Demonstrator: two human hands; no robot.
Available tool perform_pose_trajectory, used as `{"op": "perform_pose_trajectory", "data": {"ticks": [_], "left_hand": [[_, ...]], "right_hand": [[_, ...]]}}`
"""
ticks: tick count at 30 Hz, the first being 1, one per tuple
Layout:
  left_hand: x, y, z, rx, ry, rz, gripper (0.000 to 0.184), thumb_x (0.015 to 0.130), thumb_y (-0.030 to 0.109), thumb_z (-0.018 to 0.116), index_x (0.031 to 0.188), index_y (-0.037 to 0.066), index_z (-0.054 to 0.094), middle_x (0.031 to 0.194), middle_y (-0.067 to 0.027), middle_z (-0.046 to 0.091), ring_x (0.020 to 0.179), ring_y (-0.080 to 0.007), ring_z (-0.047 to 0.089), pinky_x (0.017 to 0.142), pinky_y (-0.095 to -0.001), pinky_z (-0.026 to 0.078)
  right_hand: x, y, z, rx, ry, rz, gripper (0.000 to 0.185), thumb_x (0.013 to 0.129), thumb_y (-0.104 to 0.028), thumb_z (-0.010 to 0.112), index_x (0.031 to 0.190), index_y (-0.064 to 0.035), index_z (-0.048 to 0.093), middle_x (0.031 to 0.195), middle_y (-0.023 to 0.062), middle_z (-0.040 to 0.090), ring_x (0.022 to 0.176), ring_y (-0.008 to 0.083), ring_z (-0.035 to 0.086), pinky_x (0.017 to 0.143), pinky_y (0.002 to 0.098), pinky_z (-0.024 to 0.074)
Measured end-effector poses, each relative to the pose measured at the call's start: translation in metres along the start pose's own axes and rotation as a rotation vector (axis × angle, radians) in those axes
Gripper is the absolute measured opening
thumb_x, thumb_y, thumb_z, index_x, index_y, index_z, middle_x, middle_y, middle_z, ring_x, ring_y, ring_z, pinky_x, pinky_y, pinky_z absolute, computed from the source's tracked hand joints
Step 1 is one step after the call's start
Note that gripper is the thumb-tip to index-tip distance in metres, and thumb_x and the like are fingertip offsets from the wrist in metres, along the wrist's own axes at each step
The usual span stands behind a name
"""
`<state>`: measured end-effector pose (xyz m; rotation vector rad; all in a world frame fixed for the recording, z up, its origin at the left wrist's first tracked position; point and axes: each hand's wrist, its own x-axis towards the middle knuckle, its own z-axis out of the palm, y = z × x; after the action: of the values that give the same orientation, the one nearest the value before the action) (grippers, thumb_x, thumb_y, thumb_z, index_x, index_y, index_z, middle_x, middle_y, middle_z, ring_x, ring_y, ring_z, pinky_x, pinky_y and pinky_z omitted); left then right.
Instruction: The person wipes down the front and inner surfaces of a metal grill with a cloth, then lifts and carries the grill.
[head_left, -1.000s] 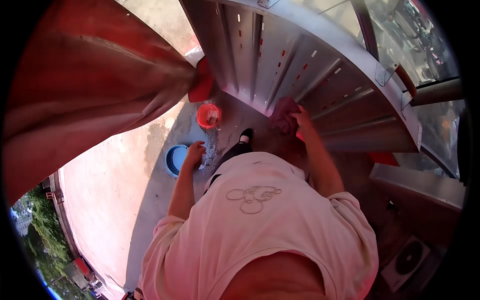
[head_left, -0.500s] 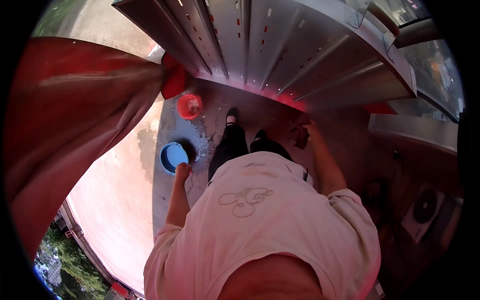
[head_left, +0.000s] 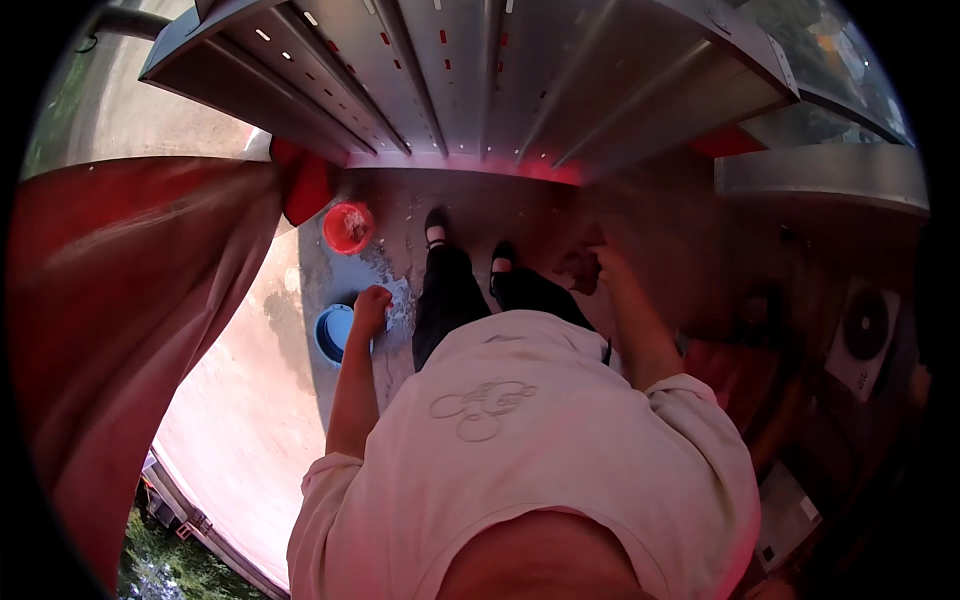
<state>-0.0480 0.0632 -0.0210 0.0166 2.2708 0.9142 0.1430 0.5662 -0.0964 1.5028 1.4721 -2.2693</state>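
Observation:
A dark, crumpled cloth (head_left: pixel 578 270) hangs from my right hand (head_left: pixel 606 262), whose fingers are closed on it, low beside my right leg. My left hand (head_left: pixel 373 304) is curled in a loose fist above the right rim of a blue basin (head_left: pixel 333 333) on the ground; whether it touches anything or has something small inside cannot be made out. Beyond the basin stands a red bucket (head_left: pixel 348 228) with something pale in it.
A ribbed, slotted metal panel (head_left: pixel 460 90) spans the front. A red tarp (head_left: pixel 130 270) hangs at the left. Wet ground lies by the basin. A metal ledge (head_left: pixel 820 172) and a white fan unit (head_left: pixel 863 335) are at the right.
My view has turned rightward, and the metal panel now lies straight ahead. My right hand has moved down from the panel with the cloth. My left hand has closed from its looser pose.

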Motion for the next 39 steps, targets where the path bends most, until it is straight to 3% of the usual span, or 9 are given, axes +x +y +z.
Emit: {"op": "perform_pose_trajectory", "data": {"ticks": [1, 4, 9, 15, 22, 25, 32, 37, 39], "left_hand": [[0.001, -0.012, 0.000, 0.024, -0.018, 0.002, 0.015, 0.083, 0.014, 0.058, 0.085, 0.000, 0.063, 0.073, -0.0076, 0.065, 0.065, -0.0153, 0.064, 0.054, -0.0272, 0.047], [-0.002, -0.057, 0.000, -0.037, -0.044, -0.076, 0.019, 0.081, 0.019, 0.059, 0.085, 0.002, 0.065, 0.071, -0.0107, 0.067, 0.065, -0.0215, 0.065, 0.064, -0.0340, 0.050], [-0.016, -0.077, -0.011, 0.095, -0.026, -0.115, 0.017, 0.081, 0.019, 0.059, 0.083, 0.004, 0.065, 0.065, -0.0089, 0.066, 0.060, -0.0202, 0.065, 0.058, -0.0333, 0.050], [-0.012, -0.053, -0.013, -0.076, 0.000, -0.129, 0.015, 0.083, 0.017, 0.059, 0.085, 0.003, 0.065, 0.070, -0.0082, 0.066, 0.062, -0.0166, 0.065, 0.054, -0.0296, 0.049], [-0.010, -0.011, -0.007, -0.105, -0.005, -0.048, 0.016, 0.083, 0.016, 0.058, 0.089, 0.002, 0.065, 0.071, -0.0081, 0.066, 0.063, -0.0150, 0.064, 0.056, -0.0283, 0.049], [-0.015, -0.015, -0.003, -0.104, -0.010, -0.073, 0.015, 0.083, 0.015, 0.057, 0.088, 0.003, 0.065, 0.070, -0.0080, 0.066, 0.063, -0.0155, 0.064, 0.057, -0.0287, 0.049], [-0.027, -0.051, 0.004, -0.032, 0.006, -0.152, 0.014, 0.082, 0.015, 0.057, 0.088, 0.004, 0.065, 0.072, -0.0069, 0.066, 0.063, -0.0173, 0.064, 0.057, -0.0295, 0.049], [-0.029, -0.023, 0.008, -0.233, -0.014, -0.172, 0.021, 0.083, 0.013, 0.058, 0.100, 0.003, 0.063, 0.077, -0.0077, 0.065, 0.065, -0.0159, 0.064, 0.059, -0.0280, 0.049], [-0.015, 0.027, 0.011, -0.375, -0.053, -0.166, 0.028, 0.084, 0.013, 0.058, 0.110, 0.003, 0.060, 0.085, -0.0085, 0.064, 0.071, -0.0154, 0.064, 0.063, -0.0269, 0.049]], "right_hand": [[-0.006, -0.003, 0.001, 0.006, 0.005, 0.008, 0.048, 0.077, 0.002, 0.052, 0.125, -0.0040, 0.050, 0.114, 0.0134, 0.058, 0.100, 0.0261, 0.057, 0.082, 0.0370, 0.0502], [-0.013, -0.006, 0.001, 0.046, 0.019, 0.013, 0.047, 0.077, 0.002, 0.052, 0.124, -0.0043, 0.050, 0.116, 0.0136, 0.057, 0.104, 0.0261, 0.055, 0.086, 0.0368, 0.0487], [-0.004, -0.009, -0.005, 0.162, 0.059, -0.070, 0.048, 0.077, 0.003, 0.051, 0.125, -0.0047, 0.050, 0.116, 0.0132, 0.056, 0.105, 0.0260, 0.055, 0.087, 0.0360, 0.0477], [-0.003, -0.039, 0.005, 0.107, 0.107, -0.134, 0.048, 0.077, 0.005, 0.051, 0.124, -0.0052, 0.049, 0.111, 0.0121, 0.058, 0.100, 0.0250, 0.056, 0.086, 0.0357, 0.0483], [0.040, -0.021, 0.010, 0.095, 0.125, -0.149, 0.046, 0.075, 0.006, 0.052, 0.120, -0.0038, 0.050, 0.108, 0.0127, 0.058, 0.098, 0.0254, 0.057, 0.084, 0.0369, 0.0493], [0.068, -0.013, 0.000, 0.134, 0.081, -0.182, 0.047, 0.074, 0.007, 0.052, 0.120, -0.0033, 0.050, 0.108, 0.0126, 0.058, 0.098, 0.0256, 0.058, 0.084, 0.0369, 0.0494], [0.087, -0.073, 0.019, 0.190, -0.051, -0.351, 0.054, 0.072, 0.005, 0.057, 0.125, -0.0054, 0.049, 0.111, 0.0113, 0.059, 0.103, 0.0253, 0.056, 0.088, 0.0371, 0.0477], [0.064, -0.098, 0.065, 0.238, -0.054, -0.239, 0.054, 0.074, 0.007, 0.056, 0.126, -0.0055, 0.048, 0.111, 0.0122, 0.059, 0.103, 0.0262, 0.057, 0.087, 0.0372, 0.0486], [0.051, -0.090, 0.076, 0.244, -0.056, -0.160, 0.055, 0.077, 0.006, 0.055, 0.129, -0.0056, 0.046, 0.112, 0.0128, 0.059, 0.103, 0.0268, 0.058, 0.086, 0.0388, 0.0491]]}}
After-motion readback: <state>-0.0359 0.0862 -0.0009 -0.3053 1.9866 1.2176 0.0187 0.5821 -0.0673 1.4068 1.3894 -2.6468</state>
